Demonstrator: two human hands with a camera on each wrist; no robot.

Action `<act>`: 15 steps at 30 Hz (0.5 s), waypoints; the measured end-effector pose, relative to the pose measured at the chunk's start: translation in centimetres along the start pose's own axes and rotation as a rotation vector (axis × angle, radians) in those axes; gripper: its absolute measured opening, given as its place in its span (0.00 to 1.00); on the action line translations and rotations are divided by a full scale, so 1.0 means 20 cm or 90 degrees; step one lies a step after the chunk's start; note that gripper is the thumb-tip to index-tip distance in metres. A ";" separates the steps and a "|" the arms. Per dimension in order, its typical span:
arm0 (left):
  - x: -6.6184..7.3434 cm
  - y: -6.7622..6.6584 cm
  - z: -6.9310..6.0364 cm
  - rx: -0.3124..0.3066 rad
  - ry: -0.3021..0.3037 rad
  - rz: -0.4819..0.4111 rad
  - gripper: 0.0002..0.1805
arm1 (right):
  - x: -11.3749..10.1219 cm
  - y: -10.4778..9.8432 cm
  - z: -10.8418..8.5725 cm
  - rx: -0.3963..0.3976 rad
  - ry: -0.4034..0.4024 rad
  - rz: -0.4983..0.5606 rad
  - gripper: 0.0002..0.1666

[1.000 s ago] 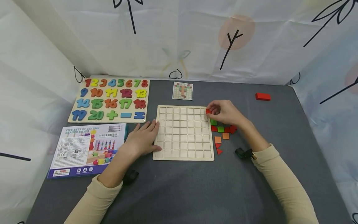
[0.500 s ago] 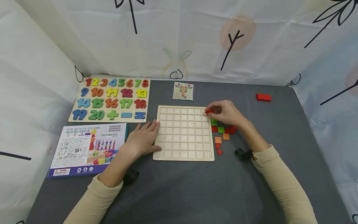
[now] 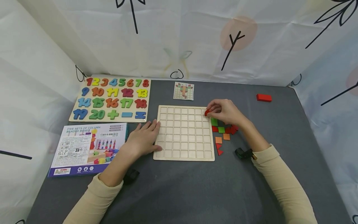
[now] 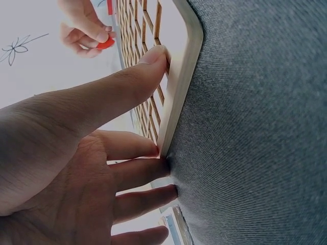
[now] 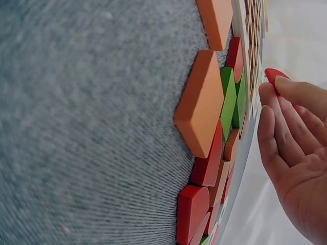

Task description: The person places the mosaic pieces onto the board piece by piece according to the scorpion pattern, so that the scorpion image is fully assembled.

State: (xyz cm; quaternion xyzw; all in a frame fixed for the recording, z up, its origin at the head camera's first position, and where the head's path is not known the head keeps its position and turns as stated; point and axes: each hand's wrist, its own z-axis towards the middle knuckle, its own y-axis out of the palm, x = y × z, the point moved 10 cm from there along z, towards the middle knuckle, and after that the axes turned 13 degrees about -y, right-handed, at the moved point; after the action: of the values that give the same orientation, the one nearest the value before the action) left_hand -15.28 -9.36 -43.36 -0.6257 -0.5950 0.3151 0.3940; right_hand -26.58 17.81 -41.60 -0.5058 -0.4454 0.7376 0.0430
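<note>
A wooden grid board [image 3: 184, 133] lies flat, its cells bare. The left hand [image 3: 142, 138] rests at the board's left edge, fingers spread straight; in the left wrist view its thumb [image 4: 138, 81] lies on the board's rim. Over the board's upper right corner, the right hand [image 3: 225, 111] pinches a small red piece [image 3: 207, 112] between thumb and fingers. That red piece [image 5: 276, 75] is held above the surface in the right wrist view. Just right of the board lie green pieces [image 3: 214, 121], orange squares [image 3: 218, 140] and red triangles [image 3: 220, 152].
A number board [image 3: 112, 99] stands at the back left, with a printed box [image 3: 89, 149] in front of it. Behind the grid board lies a small pattern card [image 3: 183, 91]. A red block [image 3: 264, 98] is at the back right, and white curtains surround the grey table [image 3: 179, 189].
The red piece has turned between the right fingers and shifted slightly left over the board's corner. The left hand keeps its place.
</note>
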 end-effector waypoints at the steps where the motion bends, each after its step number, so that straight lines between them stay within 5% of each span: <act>1: 0.00 0.00 0.00 -0.001 0.000 0.000 0.57 | 0.00 0.00 0.00 -0.003 -0.001 -0.004 0.12; 15: 0.00 0.01 0.00 -0.002 -0.001 0.002 0.57 | -0.03 0.06 0.03 -0.077 -0.042 -0.023 0.13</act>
State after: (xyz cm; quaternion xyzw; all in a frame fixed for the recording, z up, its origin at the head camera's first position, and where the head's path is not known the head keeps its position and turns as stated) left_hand -15.28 -9.33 -43.48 -0.6270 -0.5948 0.3151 0.3921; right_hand -26.22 16.42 -42.00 -0.4746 -0.4993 0.7248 0.0106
